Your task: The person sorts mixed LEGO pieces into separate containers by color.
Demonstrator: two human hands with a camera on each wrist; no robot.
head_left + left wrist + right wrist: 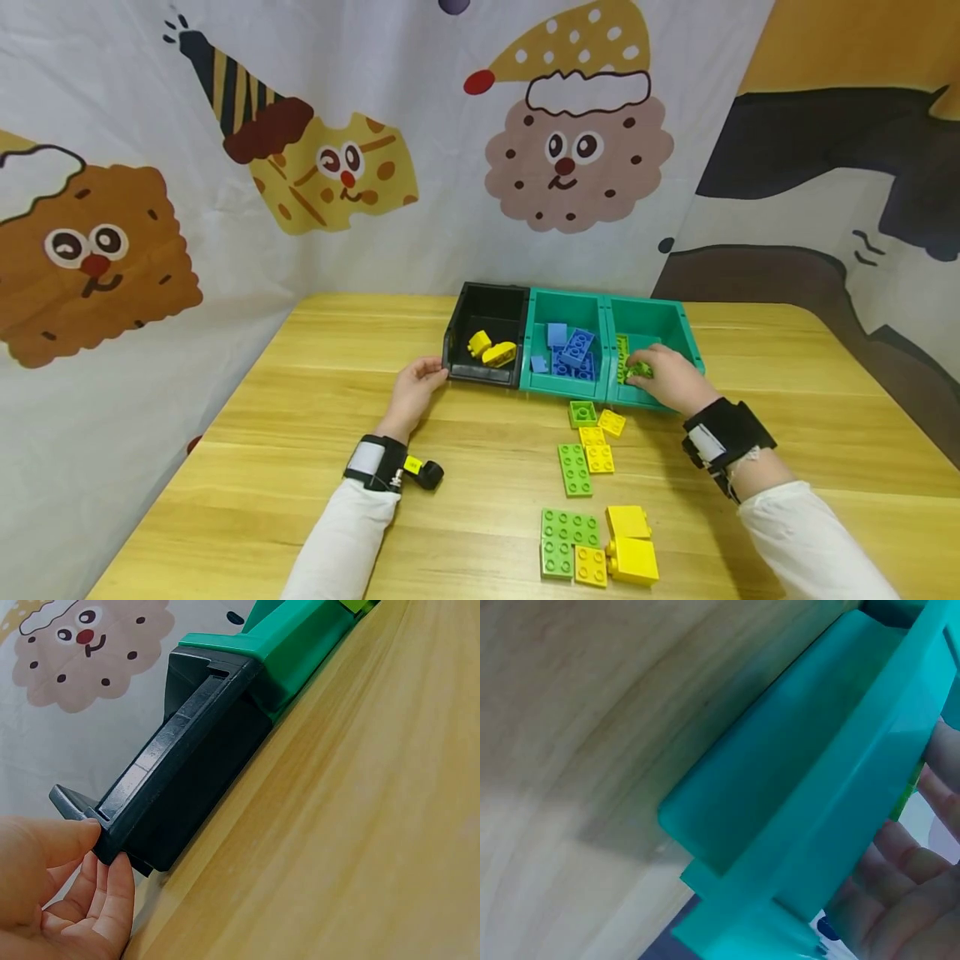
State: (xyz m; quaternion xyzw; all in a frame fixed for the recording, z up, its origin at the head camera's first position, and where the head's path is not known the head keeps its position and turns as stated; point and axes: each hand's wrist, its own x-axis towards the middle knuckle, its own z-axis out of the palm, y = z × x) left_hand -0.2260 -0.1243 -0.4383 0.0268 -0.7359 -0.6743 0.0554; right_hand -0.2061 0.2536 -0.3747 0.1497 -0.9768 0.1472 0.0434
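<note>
Loose bricks first. Table [465, 500], near side of the bins, left of the right forearm: a green brick [582, 413] just off the middle bin, a small yellow brick [612, 422] right beside it, then two more yellows [599, 458] and a long green [575, 470]. Nearer still, a cluster: greens [570, 527] on the left, yellows [633, 561] on the right (two of those on their sides). Curtain [450, 250] hangs behind the table's far edge. Straps [727, 437] on both wrists.

Bins: three in a row, side by side. Black bin [491, 310], left: two yellow pieces [498, 355], near right part of the floor. Middle bin [558, 386], teal: blue bricks [576, 348], some stacked. Right bin [654, 312], also teal: green bricks [622, 358] along its left wall.

Right hand [671, 379] is over the right bin's near right part, fingers narrow, pinching a green piece [640, 370] inside it (mostly hidden by fingers). Left hand [415, 392] pinches the black bin's near left corner, thumb on the rim, fingertips under it.
</note>
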